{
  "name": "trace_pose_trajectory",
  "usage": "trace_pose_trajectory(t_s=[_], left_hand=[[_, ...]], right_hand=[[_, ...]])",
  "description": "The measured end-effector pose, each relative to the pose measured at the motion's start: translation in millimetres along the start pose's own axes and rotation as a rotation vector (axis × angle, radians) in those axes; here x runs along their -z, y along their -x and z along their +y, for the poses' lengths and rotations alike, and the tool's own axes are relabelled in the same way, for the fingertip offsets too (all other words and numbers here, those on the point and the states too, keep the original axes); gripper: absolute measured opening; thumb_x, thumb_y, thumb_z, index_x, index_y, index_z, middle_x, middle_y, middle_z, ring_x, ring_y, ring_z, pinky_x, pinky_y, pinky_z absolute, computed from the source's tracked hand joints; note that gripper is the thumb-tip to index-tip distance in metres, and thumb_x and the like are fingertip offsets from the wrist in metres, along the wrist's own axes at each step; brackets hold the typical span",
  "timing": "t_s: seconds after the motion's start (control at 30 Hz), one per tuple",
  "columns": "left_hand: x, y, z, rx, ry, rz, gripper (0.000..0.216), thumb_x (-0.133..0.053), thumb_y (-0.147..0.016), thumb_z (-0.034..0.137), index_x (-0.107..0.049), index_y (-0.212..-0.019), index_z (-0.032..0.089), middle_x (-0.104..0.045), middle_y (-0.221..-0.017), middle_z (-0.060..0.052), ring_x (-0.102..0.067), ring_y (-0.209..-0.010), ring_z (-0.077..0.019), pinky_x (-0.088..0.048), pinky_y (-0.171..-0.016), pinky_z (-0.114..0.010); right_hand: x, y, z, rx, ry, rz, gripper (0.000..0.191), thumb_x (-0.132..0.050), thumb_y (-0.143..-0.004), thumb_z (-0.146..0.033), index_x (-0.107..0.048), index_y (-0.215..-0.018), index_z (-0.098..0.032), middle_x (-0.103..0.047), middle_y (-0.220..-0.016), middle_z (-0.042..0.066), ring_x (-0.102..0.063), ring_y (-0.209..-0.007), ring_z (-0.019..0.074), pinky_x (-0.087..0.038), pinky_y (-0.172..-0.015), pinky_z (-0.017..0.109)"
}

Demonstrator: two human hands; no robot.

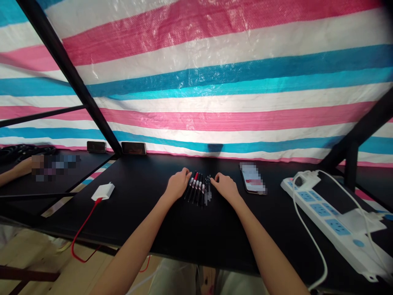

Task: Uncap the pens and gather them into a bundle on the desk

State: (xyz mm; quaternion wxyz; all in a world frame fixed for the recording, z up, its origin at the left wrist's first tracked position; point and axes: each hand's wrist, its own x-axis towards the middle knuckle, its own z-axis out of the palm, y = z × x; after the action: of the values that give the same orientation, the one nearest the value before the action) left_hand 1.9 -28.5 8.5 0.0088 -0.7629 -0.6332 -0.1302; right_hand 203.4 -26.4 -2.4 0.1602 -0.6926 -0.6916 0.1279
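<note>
Side by side on the black table (132,223) lies a row of slim dark pens (196,186), one with a red section near its top. At the row's right end are several thin, clear refill-like sticks (208,191) with dark tips. My left hand (178,184) rests along the row's left edge, fingers curled and pressed together. Whatever its fingertips might hold is hidden. On the other side, my right hand (226,187) lies beside the clear sticks, its thumb reaching toward them and a small gap between thumb and forefinger.
A lit phone (253,178) lies to the right, with a white power strip (325,217) and cables beyond. On the left is a white charger (103,191) with a red cable. Another person's hand (32,164) is at far left. Black frame bars (75,84) cross a striped sheet.
</note>
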Motion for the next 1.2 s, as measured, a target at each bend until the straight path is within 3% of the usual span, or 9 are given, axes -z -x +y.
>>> trace_pose_trajectory(t_s=[0.27, 1.03, 1.2], left_hand=[[-4.7, 1.7, -1.9, -0.098, 0.037, -0.065, 0.026, -0.034, -0.085, 0.041, -0.048, -0.087, 0.02, -0.058, -0.088, -0.003, -0.055, -0.077, -0.0155, -0.036, -0.062, -0.025], [-10.2, -0.7, -8.8, -0.078, -0.116, -0.065, 0.022, -0.035, -0.085, 0.037, -0.045, -0.093, 0.019, -0.057, -0.089, -0.004, -0.055, -0.079, -0.0167, -0.037, -0.065, -0.026], [-14.3, -1.4, -11.2, -0.106, -0.128, -0.044, 0.021, -0.034, -0.086, 0.037, -0.044, -0.092, 0.019, -0.056, -0.087, -0.004, -0.055, -0.076, -0.0169, -0.036, -0.062, -0.026]], right_hand=[[-4.5, 2.0, -3.1, 0.075, 0.028, -0.019, 0.017, -0.048, -0.075, -0.035, -0.055, -0.081, -0.021, -0.059, -0.074, 0.004, -0.056, -0.069, 0.0189, -0.031, -0.056, 0.025], [-5.9, 6.1, -9.9, -0.007, 0.006, -0.018, 0.015, -0.046, -0.077, -0.03, -0.056, -0.083, -0.021, -0.059, -0.076, 0.003, -0.056, -0.071, 0.0165, -0.031, -0.055, 0.024], [-5.6, 3.9, -6.2, -0.005, -0.013, 0.042, 0.016, -0.05, -0.073, -0.032, -0.058, -0.084, -0.023, -0.061, -0.08, 0.002, -0.056, -0.074, 0.0169, -0.031, -0.056, 0.024]])
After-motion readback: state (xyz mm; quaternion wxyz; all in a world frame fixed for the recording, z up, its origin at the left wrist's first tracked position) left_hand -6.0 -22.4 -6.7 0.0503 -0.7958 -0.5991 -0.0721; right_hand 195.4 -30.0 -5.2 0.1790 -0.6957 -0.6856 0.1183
